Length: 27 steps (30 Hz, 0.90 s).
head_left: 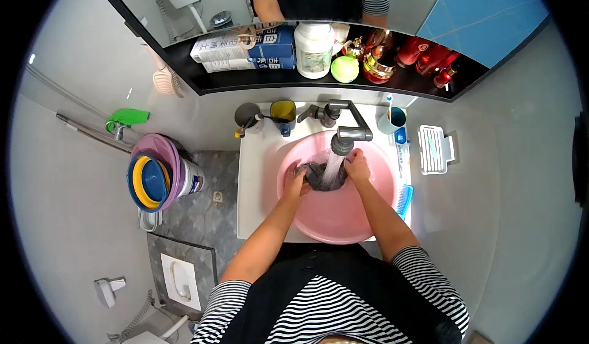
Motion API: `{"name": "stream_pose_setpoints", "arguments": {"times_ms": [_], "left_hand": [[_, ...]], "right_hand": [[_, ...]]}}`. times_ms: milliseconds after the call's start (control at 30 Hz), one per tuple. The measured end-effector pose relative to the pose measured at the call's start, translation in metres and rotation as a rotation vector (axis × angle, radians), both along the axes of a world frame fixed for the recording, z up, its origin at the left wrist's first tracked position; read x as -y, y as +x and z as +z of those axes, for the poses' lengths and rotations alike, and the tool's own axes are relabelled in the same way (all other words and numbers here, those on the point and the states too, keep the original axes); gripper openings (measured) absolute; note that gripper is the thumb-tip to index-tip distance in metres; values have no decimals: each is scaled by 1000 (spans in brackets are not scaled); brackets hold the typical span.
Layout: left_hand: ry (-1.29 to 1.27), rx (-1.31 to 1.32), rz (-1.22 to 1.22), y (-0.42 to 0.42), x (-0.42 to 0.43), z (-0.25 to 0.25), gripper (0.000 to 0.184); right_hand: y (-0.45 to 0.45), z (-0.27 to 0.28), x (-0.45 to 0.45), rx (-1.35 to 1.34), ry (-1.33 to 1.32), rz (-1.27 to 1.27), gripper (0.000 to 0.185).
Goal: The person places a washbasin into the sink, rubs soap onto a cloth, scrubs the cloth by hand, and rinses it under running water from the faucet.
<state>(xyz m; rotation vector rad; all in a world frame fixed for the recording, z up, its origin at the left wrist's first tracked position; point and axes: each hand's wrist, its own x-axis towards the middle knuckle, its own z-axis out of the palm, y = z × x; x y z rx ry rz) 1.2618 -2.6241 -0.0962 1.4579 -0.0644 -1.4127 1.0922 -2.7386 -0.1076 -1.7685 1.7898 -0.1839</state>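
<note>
A dark grey cloth [318,176] lies bunched in a pink basin [334,218], under water running from the black faucet [347,140]. At the cloth's left edge, my left hand [296,181] has its fingers closed on the fabric. My right hand [358,166] grips the cloth's right side, close to the stream, with its fingers curled. Falling water and the hands hide part of the cloth. The basin stands on a white washstand counter [261,191].
Behind the basin stand a dark cup [283,116] and a toothbrush cup [391,121]. A blue brush [404,200] lies at the counter's right edge. Above hangs a mirror cabinet shelf [257,79] with bottles and boxes. Stacked basins [161,145] stand left on the floor.
</note>
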Motion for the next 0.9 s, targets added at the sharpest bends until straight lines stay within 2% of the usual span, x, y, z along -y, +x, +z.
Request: {"name": "stream_pose_setpoints", "arguments": {"times_ms": [33, 67, 100, 167, 200, 233, 300, 333, 400, 433, 467, 500, 567, 600, 667, 733, 767, 800, 833, 900], "left_hand": [[-18, -57, -27, 4, -6, -11, 40], [-5, -75, -53, 2, -12, -9, 45], [-6, -69, -53, -1, -13, -8, 45], [156, -107, -90, -9, -12, -10, 48], [259, -127, -149, -8, -12, -15, 51], [258, -127, -147, -11, -9, -20, 51], [493, -307, -164, -15, -4, -24, 52], [491, -303, -170, -14, -3, -19, 52], [208, -366, -157, -18, 2, -8, 50], [196, -373, -162, -21, 9, -8, 50], [97, -448, -4, -23, 13, -13, 45], [-9, -533, 148, -26, 17, -18, 41], [-109, -564, 139, -25, 23, -31, 39], [-151, -552, 110, -27, 25, -40, 38], [-154, -402, 19, -39, 26, -58, 36], [-83, -256, -48, -55, 27, -64, 34], [-63, -275, -60, -57, 27, -57, 33], [-72, -374, -56, -59, 23, -43, 40], [-74, -369, -56, -55, 21, -28, 40], [116, -171, -49, -46, 14, -8, 44]], "right_hand": [[-3, 3, 2, 12, 4, -8, 41], [-1, 0, 0, 103, -36, 258, 42], [1, -3, -2, 109, -37, 257, 42], [11, 11, -8, -301, -5, 469, 36], [4, -12, -7, -179, -256, 398, 30], [6, -16, -5, -180, -257, 400, 30], [18, -17, -3, 251, 119, 95, 28], [16, -77, -3, 644, 402, 58, 33], [35, 13, -40, 800, 610, -70, 32], [46, 39, -55, 836, 647, -110, 30], [53, 51, -68, 869, 686, -149, 29], [55, 49, -81, 832, 397, 174, 25], [56, 57, -97, 613, 59, 304, 25], [55, 58, -95, 613, 57, 301, 25], [54, 59, -87, 409, -365, 473, 30], [43, 24, -52, -29, -174, 253, 33], [21, -23, -27, 98, -392, 334, 34], [13, -22, -14, -104, -273, 349, 28], [14, -19, -11, -99, -276, 349, 28], [10, -17, -7, 71, -247, -124, 24]]}}
